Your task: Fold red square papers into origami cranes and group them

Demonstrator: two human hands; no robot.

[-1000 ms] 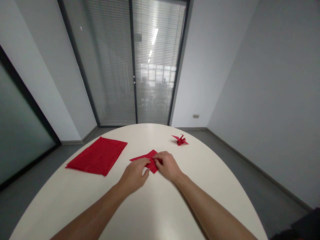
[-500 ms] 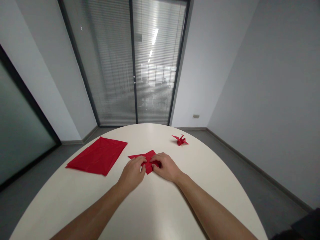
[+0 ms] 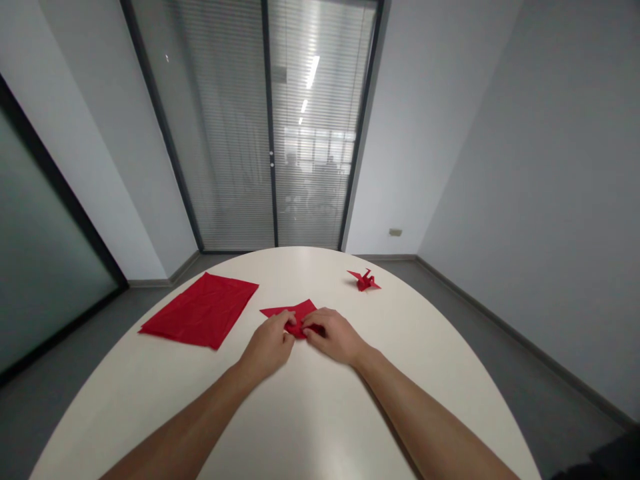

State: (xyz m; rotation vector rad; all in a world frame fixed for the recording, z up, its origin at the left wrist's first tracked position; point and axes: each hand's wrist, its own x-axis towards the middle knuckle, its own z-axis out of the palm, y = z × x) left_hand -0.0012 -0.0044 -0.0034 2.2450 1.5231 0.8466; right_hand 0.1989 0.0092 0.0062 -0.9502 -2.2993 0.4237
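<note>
- Holding a folded red paper (image 3: 304, 309) between left hand (image 3: 267, 343) and right hand (image 3: 336, 333), near the middle of the round white tabletop (image 3: 300, 413).
- Grasping the left part of the paper in the left grip, with fingers bent over the top and thumb at the near side.
- Grasping the right part in the right grip, with fingers and thumb drawn close together; hidden behind them, much of that end, so impossible to tell how the folds lie there.
- Pointing one sharp tip of the paper leftward, out past the left fingers, and another corner away toward the far side.
- Reaching in from the near side with both bare forearms (image 3: 200, 417).
- Having at the left, flat and well apart from the left hand, a larger creased red sheet (image 3: 203, 312), turned diamond-wise.
- Having beyond the right hand, near the far right edge, a red paper crane (image 3: 367, 282) with wings spread.
- Facing a blind-covered glass partition (image 3: 235, 187) and a pale wall (image 3: 435, 100) with a small wall plate (image 3: 395, 232).
</note>
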